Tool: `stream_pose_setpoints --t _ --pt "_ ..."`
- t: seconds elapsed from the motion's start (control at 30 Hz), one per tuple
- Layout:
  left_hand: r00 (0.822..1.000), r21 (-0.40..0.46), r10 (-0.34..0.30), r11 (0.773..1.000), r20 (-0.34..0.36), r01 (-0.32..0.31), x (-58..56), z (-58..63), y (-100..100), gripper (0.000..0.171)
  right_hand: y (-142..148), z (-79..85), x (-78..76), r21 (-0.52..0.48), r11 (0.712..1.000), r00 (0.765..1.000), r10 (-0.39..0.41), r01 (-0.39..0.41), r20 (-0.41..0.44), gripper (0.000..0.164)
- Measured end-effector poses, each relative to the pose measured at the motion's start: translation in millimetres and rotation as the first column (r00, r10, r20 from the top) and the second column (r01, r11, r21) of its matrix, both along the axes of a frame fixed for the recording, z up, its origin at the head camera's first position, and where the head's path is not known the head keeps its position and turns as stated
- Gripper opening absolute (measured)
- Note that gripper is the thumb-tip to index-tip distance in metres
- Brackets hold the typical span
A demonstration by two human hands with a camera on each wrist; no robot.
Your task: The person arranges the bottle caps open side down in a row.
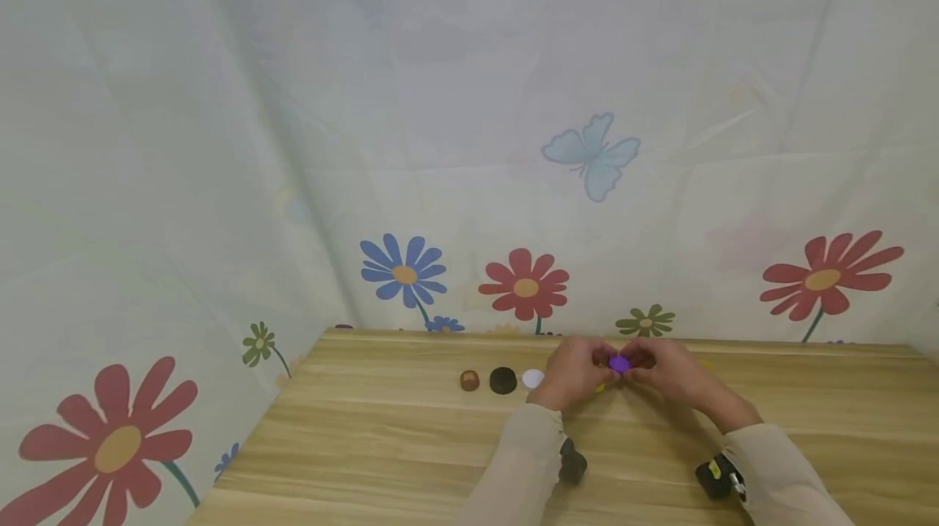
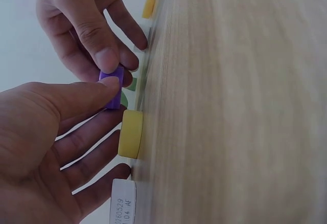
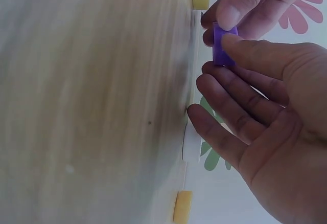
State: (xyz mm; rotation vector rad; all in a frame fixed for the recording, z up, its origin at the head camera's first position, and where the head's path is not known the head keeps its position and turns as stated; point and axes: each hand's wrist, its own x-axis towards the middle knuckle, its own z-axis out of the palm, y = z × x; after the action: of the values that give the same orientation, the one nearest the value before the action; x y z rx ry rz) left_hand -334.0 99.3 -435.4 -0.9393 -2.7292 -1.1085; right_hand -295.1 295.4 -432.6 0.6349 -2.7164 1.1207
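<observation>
Both hands meet over the far part of the table around a small purple cap (image 1: 619, 364). My left hand (image 1: 575, 369) pinches it between thumb and fingers from one side. From the other side my right hand (image 1: 666, 371) pinches the same cap (image 3: 223, 45). In the left wrist view a yellow cap (image 2: 131, 134) stands on the table close by my left fingertips. Below it is a white cap (image 2: 123, 201) with printed characters on its side. My right hand's lower fingers (image 3: 219, 132) spread loosely near the tabletop, beside another white cap (image 3: 191, 143).
A brown cap (image 1: 469, 380) and a black cap (image 1: 503, 380) lie left of my hands, in line with the white cap (image 1: 533, 379). An orange-yellow cap (image 3: 182, 207) lies farther right. Behind the wooden table (image 1: 381, 436) hangs a flower-printed cloth (image 1: 455, 102).
</observation>
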Motion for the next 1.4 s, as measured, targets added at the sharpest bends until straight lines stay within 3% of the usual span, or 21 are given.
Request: stream_pose_setpoints --t 0.47,0.77,1.4 --pt "0.999 -0.054 0.030 0.998 0.031 -0.029 2.5 0.2 1.7 0.024 0.7 -1.6 1.7 0.008 1.000 1.000 0.009 -0.010 0.019 0.017" --pt "0.999 -0.066 0.014 0.998 0.040 -0.011 2.4 -1.1 0.8 0.022 -1.0 -1.4 2.3 0.021 1.000 1.000 0.000 0.000 -0.008 0.019" --pt "1.000 -0.087 0.001 0.996 0.012 0.001 3.6 -0.4 1.0 0.020 -2.4 1.2 5.1 0.046 0.999 1.000 -0.017 0.017 -0.004 0.022"
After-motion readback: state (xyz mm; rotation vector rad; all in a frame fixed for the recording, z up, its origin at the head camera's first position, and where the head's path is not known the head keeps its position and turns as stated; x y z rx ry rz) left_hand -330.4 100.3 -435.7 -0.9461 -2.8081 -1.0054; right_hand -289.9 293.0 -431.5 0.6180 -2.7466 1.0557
